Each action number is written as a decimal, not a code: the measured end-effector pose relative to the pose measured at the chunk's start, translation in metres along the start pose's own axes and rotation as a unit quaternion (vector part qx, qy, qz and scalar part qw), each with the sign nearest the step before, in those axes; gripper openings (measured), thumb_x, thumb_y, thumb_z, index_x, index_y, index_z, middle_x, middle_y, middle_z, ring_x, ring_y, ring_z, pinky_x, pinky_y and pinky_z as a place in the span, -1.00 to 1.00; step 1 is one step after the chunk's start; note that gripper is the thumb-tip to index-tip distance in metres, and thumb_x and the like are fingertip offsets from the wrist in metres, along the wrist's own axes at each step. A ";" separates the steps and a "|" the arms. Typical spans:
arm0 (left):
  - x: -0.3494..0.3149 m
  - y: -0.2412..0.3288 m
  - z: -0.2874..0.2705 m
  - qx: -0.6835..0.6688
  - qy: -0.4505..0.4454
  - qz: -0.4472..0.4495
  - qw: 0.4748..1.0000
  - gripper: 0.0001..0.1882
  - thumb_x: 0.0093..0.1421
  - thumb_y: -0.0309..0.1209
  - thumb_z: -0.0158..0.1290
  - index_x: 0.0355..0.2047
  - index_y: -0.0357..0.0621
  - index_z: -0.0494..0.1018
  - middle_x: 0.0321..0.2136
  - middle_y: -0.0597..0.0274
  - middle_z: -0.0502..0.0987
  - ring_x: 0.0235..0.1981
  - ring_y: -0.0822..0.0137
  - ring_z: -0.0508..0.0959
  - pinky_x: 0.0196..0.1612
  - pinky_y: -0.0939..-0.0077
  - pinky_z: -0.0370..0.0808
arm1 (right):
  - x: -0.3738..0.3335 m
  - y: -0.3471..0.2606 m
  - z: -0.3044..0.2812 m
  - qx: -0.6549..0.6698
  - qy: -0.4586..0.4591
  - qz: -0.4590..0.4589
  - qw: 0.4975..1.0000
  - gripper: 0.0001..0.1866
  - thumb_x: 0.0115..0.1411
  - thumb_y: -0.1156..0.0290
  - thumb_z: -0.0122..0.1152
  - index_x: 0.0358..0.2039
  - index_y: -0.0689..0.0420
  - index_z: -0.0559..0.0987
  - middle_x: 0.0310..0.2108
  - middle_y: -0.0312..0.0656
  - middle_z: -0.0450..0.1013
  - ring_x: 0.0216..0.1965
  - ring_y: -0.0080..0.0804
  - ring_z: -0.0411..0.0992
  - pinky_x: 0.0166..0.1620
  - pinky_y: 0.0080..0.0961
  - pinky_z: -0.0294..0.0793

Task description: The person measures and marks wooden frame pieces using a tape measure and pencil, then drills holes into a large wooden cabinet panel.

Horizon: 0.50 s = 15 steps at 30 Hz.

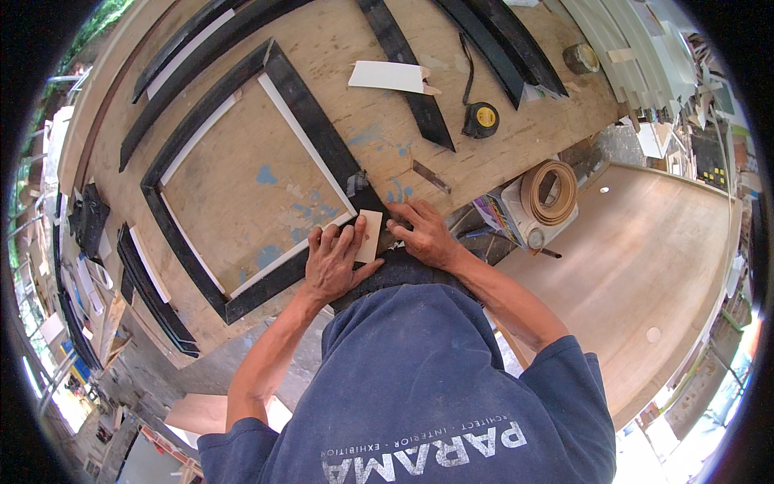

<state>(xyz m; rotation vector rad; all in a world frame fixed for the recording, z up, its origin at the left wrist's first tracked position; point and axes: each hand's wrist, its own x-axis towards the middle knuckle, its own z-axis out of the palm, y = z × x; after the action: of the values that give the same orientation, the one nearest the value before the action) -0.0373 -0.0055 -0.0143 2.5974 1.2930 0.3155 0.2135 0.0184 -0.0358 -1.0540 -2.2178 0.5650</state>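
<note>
A black four-sided frame (310,121) with white strips along its inner edges lies on the wooden worktable (234,185). At its near right corner, my left hand (332,262) presses a small pale rectangular piece (370,234) against the frame, fingers on its left side and thumb by its lower end. My right hand (426,235) is at the same corner, just right of the pale piece. Its fingers are bent together near the frame's edge; whatever is between them is hidden. A strip of dark tape or a patch (356,183) sits on the frame just above.
Beyond the frame lie a tape measure (481,120), a white offcut (387,77), black strips (415,97) and a tape roll (580,59). To the right are a coil of brown edging (550,194) and a large wooden panel (645,266). More black strips (149,282) lie left.
</note>
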 end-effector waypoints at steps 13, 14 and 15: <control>-0.005 0.002 0.005 -0.004 -0.006 -0.008 1.000 -0.01 0.05 0.20 0.29 0.34 -0.19 0.34 0.08 0.25 0.33 0.11 0.07 0.28 0.25 -0.01 0.15 | 0.002 -0.002 0.001 -0.003 0.012 0.004 1.000 -0.91 0.19 0.46 0.29 -0.40 0.14 0.53 -0.01 -0.05 0.52 -0.12 -0.08 0.50 -0.09 -0.15 0.51; -0.004 0.002 0.005 -0.004 -0.003 -0.005 1.000 -0.01 0.05 0.20 0.29 0.34 -0.19 0.34 0.08 0.25 0.33 0.11 0.07 0.28 0.25 -0.01 0.15 | 0.001 -0.001 0.001 -0.001 0.010 0.000 1.000 -0.91 0.12 0.50 0.29 -0.35 0.15 0.55 0.02 -0.04 0.51 -0.12 -0.07 0.49 -0.09 -0.17 0.50; -0.003 0.001 0.004 0.001 0.002 0.001 1.000 -0.01 0.07 0.21 0.26 0.35 -0.19 0.33 0.06 0.25 0.33 0.09 0.09 0.28 0.23 0.00 0.15 | 0.000 0.000 0.002 0.001 0.009 -0.004 1.000 -0.84 0.05 0.53 0.28 -0.30 0.17 0.57 0.05 -0.02 0.50 -0.13 -0.07 0.49 -0.09 -0.18 0.49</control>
<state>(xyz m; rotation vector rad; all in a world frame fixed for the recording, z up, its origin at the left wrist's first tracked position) -0.0368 -0.0091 -0.0182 2.6010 1.2936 0.3212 0.2125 0.0182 -0.0370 -1.0439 -2.2057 0.5516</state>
